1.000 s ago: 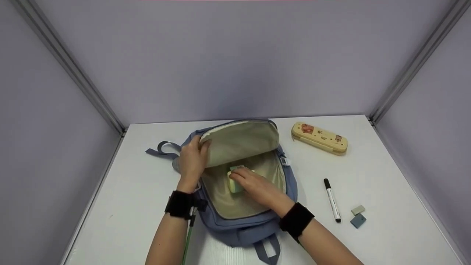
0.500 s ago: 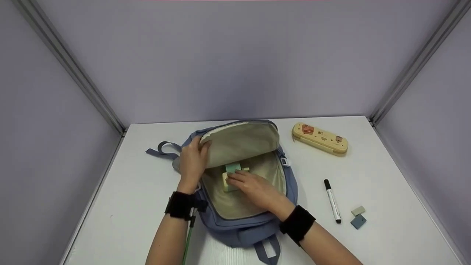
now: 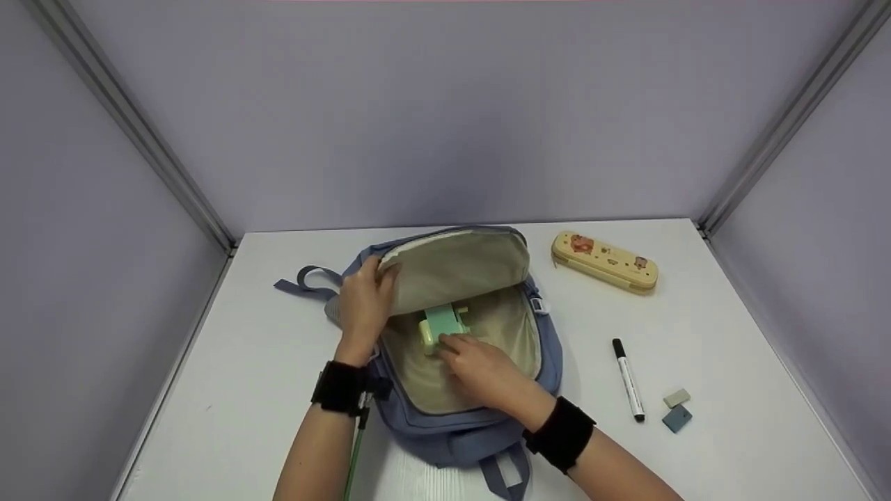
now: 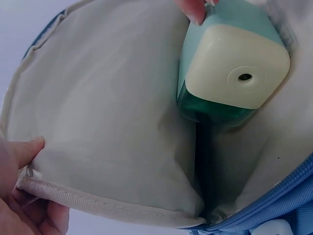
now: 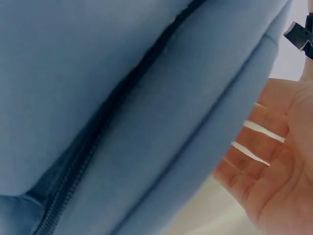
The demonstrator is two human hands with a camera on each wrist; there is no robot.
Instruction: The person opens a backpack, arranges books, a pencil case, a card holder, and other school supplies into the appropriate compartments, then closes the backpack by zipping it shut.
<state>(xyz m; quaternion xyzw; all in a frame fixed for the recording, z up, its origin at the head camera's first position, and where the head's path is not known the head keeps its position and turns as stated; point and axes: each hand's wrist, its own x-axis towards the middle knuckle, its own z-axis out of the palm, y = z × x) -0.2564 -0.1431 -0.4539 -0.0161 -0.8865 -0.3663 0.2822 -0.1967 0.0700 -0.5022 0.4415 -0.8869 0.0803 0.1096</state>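
An unzipped blue backpack (image 3: pixel 445 445) lies on the white table, its cream lining showing. At the upper left my left hand (image 3: pixel 365 303) pinches the edge of the raised flap (image 3: pixel 463 268), thumb on the lining in the left wrist view. Inside the bag, partly under the flap, sits a mint-green crank pencil sharpener (image 3: pixel 441 321); its cream front with a round hole faces the left wrist camera. My right hand (image 3: pixel 487 369) reaches in, fingertips at the sharpener's near end. The right wrist view shows this hand's palm and fairly straight fingers, their tips hidden behind blue fabric (image 5: pixel 171 122).
On the table to the right are a yellow pencil case (image 3: pixel 604 262) with bear pictures, a black-capped white marker (image 3: pixel 629 381), and two small blocks, one pale (image 3: pixel 676 397) and one blue-grey (image 3: pixel 677 418). Panels surround the table at the back and sides.
The sharpener has shifted slightly left and farther under the flap. My right hand has drawn back toward its near end, uncovering more of its green top. The left hand keeps its place.
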